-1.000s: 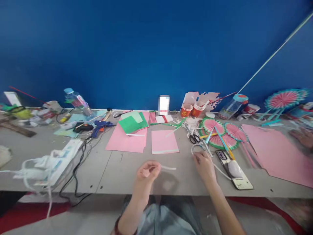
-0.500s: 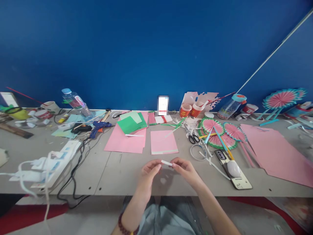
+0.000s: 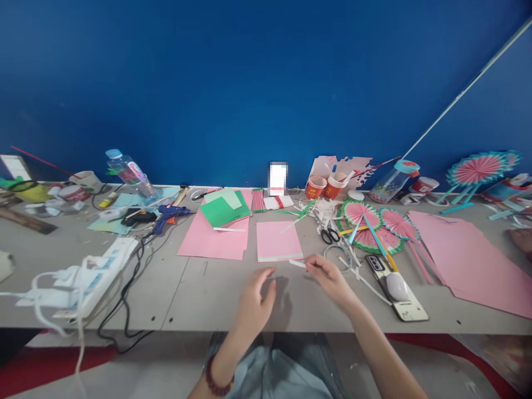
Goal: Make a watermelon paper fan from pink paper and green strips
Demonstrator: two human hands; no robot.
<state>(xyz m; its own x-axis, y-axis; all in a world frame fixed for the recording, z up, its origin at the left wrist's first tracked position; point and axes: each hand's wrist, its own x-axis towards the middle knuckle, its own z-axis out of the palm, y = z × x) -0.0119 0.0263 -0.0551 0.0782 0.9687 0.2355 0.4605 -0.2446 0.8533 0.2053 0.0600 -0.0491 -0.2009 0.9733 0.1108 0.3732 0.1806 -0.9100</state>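
Observation:
My right hand (image 3: 328, 278) pinches one end of a thin white paper strip (image 3: 296, 263), which points left from the fingertips. My left hand (image 3: 256, 296) hangs over the table with thumb and fingers apart, holding nothing. Just beyond both hands lies a pink paper square (image 3: 279, 239) with a pale strip along its near edge. Behind and left of it, green sheets (image 3: 224, 209) rest on a larger pink sheet (image 3: 208, 244). A small pleated pink-and-green paper piece (image 3: 258, 200) lies farther back.
Black-handled scissors (image 3: 330, 236), a clear ring of tape and paper scraps lie right, by watermelon-patterned fans (image 3: 366, 227). A phone (image 3: 397, 288) lies near the front edge. At left are a power strip (image 3: 100, 277), cables and a blue glue gun (image 3: 170, 217). Another person's hand (image 3: 521, 243) shows far right.
My left hand has let go of the white strip and opened. My right hand has moved right and slightly up with the strip. A hand has appeared at the far right edge.

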